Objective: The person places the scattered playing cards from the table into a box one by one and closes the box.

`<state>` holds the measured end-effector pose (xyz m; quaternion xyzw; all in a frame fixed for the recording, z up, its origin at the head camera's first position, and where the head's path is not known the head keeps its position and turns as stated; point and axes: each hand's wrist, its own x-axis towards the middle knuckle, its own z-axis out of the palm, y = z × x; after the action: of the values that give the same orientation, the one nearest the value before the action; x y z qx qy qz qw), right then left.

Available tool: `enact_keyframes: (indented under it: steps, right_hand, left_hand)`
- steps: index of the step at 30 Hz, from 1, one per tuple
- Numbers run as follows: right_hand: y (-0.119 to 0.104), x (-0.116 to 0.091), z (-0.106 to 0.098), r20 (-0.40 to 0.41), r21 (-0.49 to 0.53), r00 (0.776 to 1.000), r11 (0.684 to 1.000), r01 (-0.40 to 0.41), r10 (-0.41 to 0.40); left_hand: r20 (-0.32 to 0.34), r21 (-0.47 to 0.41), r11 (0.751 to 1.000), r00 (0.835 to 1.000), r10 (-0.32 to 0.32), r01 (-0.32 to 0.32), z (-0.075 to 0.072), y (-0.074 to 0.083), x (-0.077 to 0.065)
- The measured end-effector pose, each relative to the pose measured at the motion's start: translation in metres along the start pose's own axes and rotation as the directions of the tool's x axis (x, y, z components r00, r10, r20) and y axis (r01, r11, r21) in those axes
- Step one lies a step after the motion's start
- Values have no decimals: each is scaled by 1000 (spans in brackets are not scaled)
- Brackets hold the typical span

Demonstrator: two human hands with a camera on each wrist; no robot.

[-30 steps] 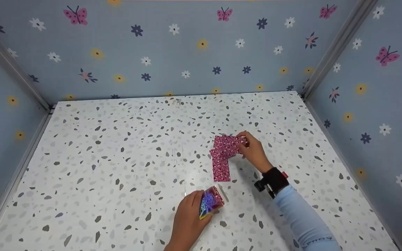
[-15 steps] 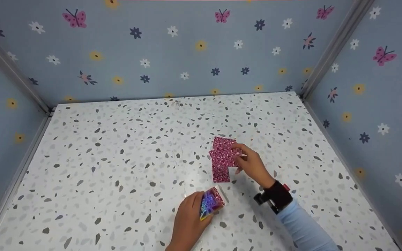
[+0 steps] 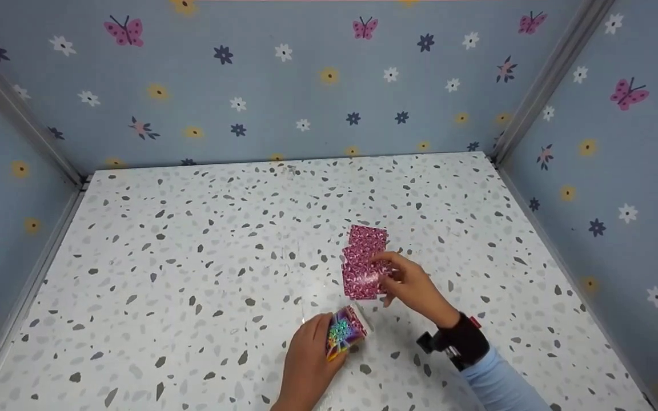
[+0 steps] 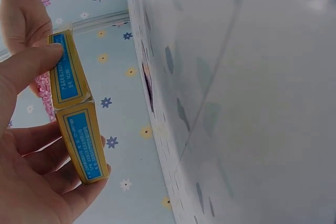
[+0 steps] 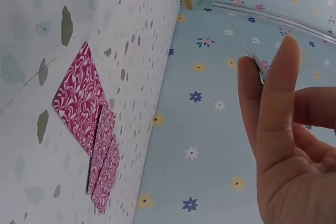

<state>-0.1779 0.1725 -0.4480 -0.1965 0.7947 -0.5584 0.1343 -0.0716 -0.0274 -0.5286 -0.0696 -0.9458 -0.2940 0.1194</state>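
Note:
My left hand (image 3: 312, 351) grips a card box with a shiny rainbow front (image 3: 343, 330), low in the middle of the head view. Pink patterned cards show at the box's right end. The left wrist view shows the yellow-edged box (image 4: 79, 124) with blue printed panels between thumb and fingers. My right hand (image 3: 412, 282) pinches a pink card (image 3: 357, 279) by its right edge. In the right wrist view that card (image 5: 252, 56) appears nearly edge-on. Several pink-backed cards (image 3: 369, 235) lie overlapping on the table beneath and beyond it.
The white speckled table (image 3: 192, 257) spreads mainly to the left of the cards. Blue wall panels (image 3: 283, 103) with flowers and butterflies enclose it at the back and both sides. My right wrist wears a black strap (image 3: 463, 342) with a camera.
My right hand has moved toward me with the pinched card, down along the overlapping cards to above their near end. My left hand and the card box have stayed in place.

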Motion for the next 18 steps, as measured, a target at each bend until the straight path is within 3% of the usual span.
enact_keyframes:
  steps: [5, 12, 18]
  right_hand:
    - [-6, -11, 1, 59, 17, 998, 1000, 24, -25]
    - [1, -16, 2, 74, -40, 997, 999, 12, -9]
    - [-9, -21, 3, 91, -98, 996, 995, 8, 1]
  left_hand:
    - [-25, -7, 1000, 1000, 3, -4, 0, -2, 0]
    - [-26, -13, 1000, 1000, 3, -4, 0, -2, 1]
    - [-34, -17, 1000, 999, 6, -7, 2, -3, 0]
